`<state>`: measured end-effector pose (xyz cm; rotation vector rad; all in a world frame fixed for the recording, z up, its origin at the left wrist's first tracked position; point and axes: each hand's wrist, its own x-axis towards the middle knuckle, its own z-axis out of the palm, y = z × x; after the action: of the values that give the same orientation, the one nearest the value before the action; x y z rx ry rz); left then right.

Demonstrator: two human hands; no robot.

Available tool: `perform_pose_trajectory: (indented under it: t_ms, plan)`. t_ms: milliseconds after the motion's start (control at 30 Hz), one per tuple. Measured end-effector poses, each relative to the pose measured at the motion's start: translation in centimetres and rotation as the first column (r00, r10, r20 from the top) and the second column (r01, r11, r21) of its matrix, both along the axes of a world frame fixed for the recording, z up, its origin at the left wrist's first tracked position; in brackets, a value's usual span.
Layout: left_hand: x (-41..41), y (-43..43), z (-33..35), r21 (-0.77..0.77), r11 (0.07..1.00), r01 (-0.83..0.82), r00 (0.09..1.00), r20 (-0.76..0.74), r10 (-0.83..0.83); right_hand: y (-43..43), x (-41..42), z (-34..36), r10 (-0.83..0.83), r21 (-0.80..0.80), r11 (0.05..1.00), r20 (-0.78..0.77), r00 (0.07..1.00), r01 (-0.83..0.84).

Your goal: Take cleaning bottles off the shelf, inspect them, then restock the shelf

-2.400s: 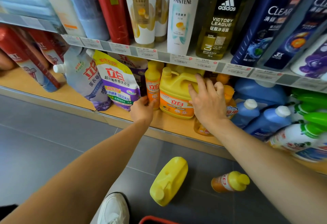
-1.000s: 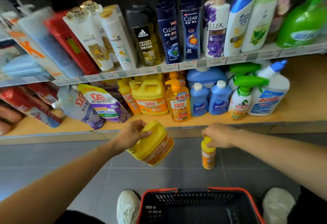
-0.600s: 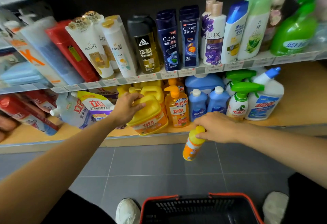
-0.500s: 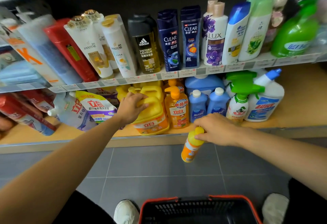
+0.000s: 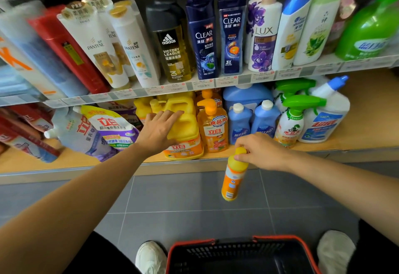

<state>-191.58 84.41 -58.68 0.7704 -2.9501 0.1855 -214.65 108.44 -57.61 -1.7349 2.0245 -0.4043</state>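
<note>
A yellow detergent jug (image 5: 185,132) stands upright at the front of the lower wooden shelf (image 5: 367,111), in front of a second yellow jug. My left hand (image 5: 158,130) lies against its upper left side with straight fingers. My right hand (image 5: 262,151) pinches the yellow cap of a small orange bottle (image 5: 233,178), which hangs in the air over the floor, below the shelf's front edge. An orange pump bottle (image 5: 213,129) stands right of the jug.
Blue bottles (image 5: 252,122), green spray bottles (image 5: 291,122) and a white cleaner bottle (image 5: 323,120) fill the lower shelf's right. Refill pouches (image 5: 103,131) lean at left. Shampoo bottles (image 5: 203,36) line the upper shelf. A red-rimmed black basket (image 5: 241,254) sits between my shoes on the grey floor.
My left hand carried the yellow jug up from the floor onto the lower shelf and then opened its grip on it. My right hand lifted the small orange bottle off the floor.
</note>
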Motion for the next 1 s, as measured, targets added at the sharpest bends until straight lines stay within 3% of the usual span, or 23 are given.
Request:
perform_pose_trajectory:
  t_ms: [300, 400, 500, 633, 833, 1000]
  plan:
    - [-1.2, -0.7, 0.2, -0.112, 0.993, -0.037, 0.999, -0.008, 0.037, -1.1, 0.7, 1.2, -0.087, -0.109, 0.989, 0.124, 0.988, 0.101]
    - [-1.3, 1.3, 0.6, -0.128, 0.99, 0.052, 0.99, -0.124, -0.068, -1.6, 0.8, 2.0, -0.111, -0.172, 0.976, 0.152, 0.982, 0.136]
    - [-0.9, 4.5, 0.5, 0.14, 0.974, 0.175, 0.94, -0.317, -0.123, -2.6, 0.9, 2.9, -0.114, -0.201, 0.966, 0.229, 0.967, 0.161]
    - [0.9, 8.3, -0.6, 0.495, 0.861, 0.112, 0.968, -0.251, 0.018, -4.0, 1.5, 3.8, -0.107, -0.271, 0.941, 0.326, 0.939, 0.201]
    - [3.2, 9.3, -0.8, 0.7, 0.714, -0.018, 0.938, -0.235, 0.254, -6.6, 3.2, 5.3, -0.012, -0.323, 0.937, 0.354, 0.935, 0.135]
    - [5.1, 7.7, 0.0, 0.869, 0.494, -0.016, 0.92, -0.181, 0.349, -8.5, 3.9, 6.1, 0.117, -0.288, 0.958, 0.327, 0.938, -0.02]
